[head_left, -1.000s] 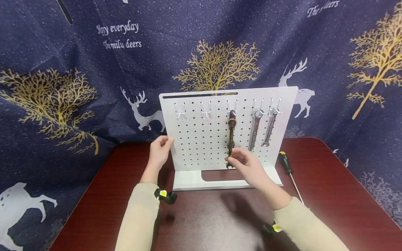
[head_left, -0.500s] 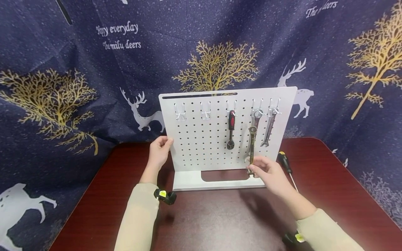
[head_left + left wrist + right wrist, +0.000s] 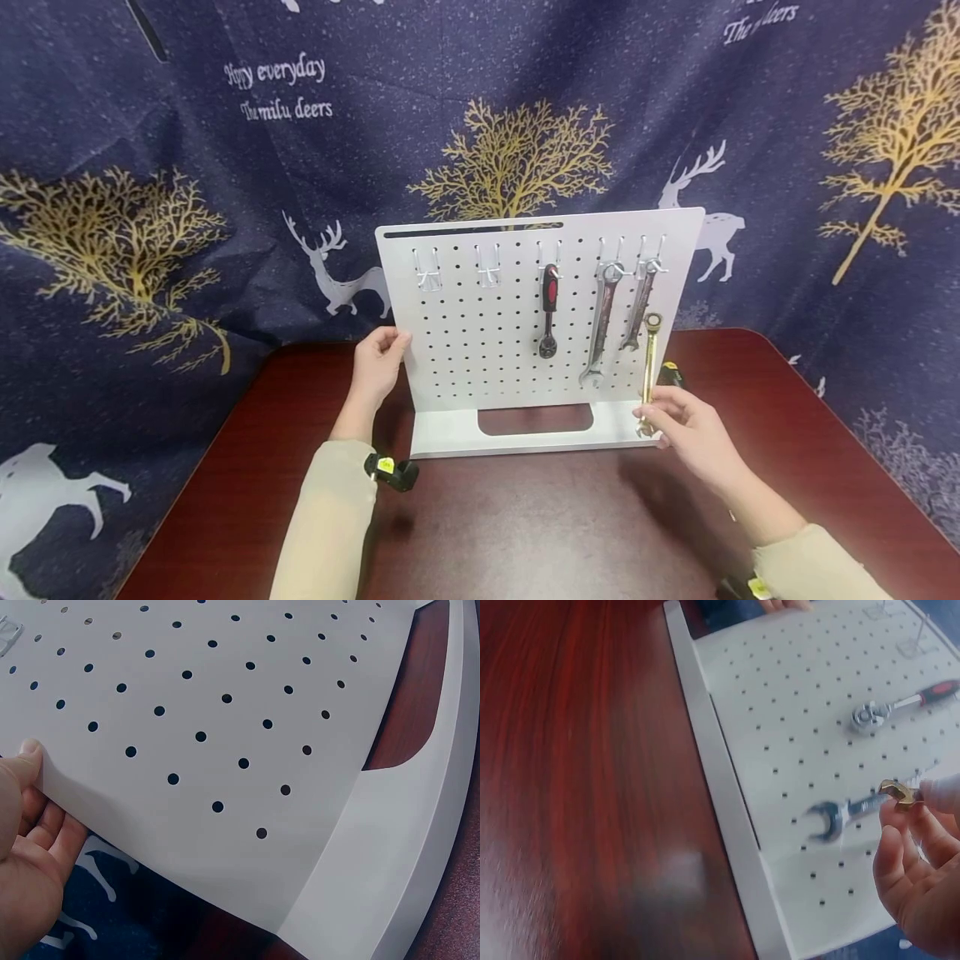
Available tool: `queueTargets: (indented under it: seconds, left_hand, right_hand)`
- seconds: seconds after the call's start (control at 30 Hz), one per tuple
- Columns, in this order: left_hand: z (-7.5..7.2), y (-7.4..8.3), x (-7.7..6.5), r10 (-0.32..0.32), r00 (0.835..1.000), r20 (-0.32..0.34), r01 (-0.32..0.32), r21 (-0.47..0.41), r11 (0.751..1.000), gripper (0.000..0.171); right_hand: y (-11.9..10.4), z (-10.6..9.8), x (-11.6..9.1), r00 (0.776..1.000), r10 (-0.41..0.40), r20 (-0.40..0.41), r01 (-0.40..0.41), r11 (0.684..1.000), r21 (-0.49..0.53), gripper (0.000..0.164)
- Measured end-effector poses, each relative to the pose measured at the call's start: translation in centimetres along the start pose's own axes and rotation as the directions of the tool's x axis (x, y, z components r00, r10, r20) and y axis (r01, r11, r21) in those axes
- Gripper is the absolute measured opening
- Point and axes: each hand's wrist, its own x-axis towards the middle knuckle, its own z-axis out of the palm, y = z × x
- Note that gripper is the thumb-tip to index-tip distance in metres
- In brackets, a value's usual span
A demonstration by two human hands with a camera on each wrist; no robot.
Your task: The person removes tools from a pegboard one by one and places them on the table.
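My left hand (image 3: 377,363) pinches the left edge of the white pegboard (image 3: 480,350), thumb on the front face and fingers behind, as the left wrist view shows. In my right hand (image 3: 686,429) a gold combination wrench (image 3: 650,358) is pinched near its open end, ring end up, in front of the board's lower right edge. A ratchet (image 3: 550,308) with a black and red handle hangs from the middle hook. To its right hang a large silver wrench (image 3: 602,325) and a smaller silver wrench (image 3: 640,304). The right wrist view shows the gold wrench's open jaw between thumb and fingers.
Two hooks at the board's left, one (image 3: 428,271) and another (image 3: 489,267), carry nothing. Behind the right hand, a screwdriver (image 3: 672,374) with a black and yellow handle lies on the dark red table (image 3: 510,517). A patterned blue cloth (image 3: 337,167) hangs behind.
My right hand has carried the gold wrench rightward, from in front of the ratchet, past the large silver wrench, to the board's right edge. The left hand keeps its grip on the board.
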Motion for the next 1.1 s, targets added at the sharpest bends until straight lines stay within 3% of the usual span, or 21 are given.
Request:
queueTargets:
  seconds: [0.13, 0.33, 0.87, 1.1]
  left_hand:
    - [0.0, 0.1, -0.1, -0.005, 1.000, 0.003, 0.005, 0.004, 1.000, 0.024]
    - [-0.1, 0.2, -0.1, -0.003, 1.000, 0.005, 0.003, 0.007, 1.000, 0.024]
    - [-0.1, 0.2, 0.0, -0.012, 1.000, 0.008, 0.012, -0.010, 1.000, 0.024]
    - [0.0, 0.2, -0.1, -0.010, 1.000, 0.003, 0.010, 0.004, 1.000, 0.024]
  right_hand:
    - [0.7, -0.9, -0.5, 1.000, 0.011, -0.005, -0.011, 1.000, 0.013, 0.015]
    - [1.6, -2.5, -1.2, 0.998, 0.057, -0.010, -0.057, 0.997, 0.048, 0.016]
    - [5.2, -6.5, -1.6, 0.992, 0.122, -0.030, -0.123, 0.992, -0.041, 0.011]
    - [6.8, -7.5, -1.1, 0.976, 0.216, 0.012, -0.216, 0.976, -0.025, 0.032]
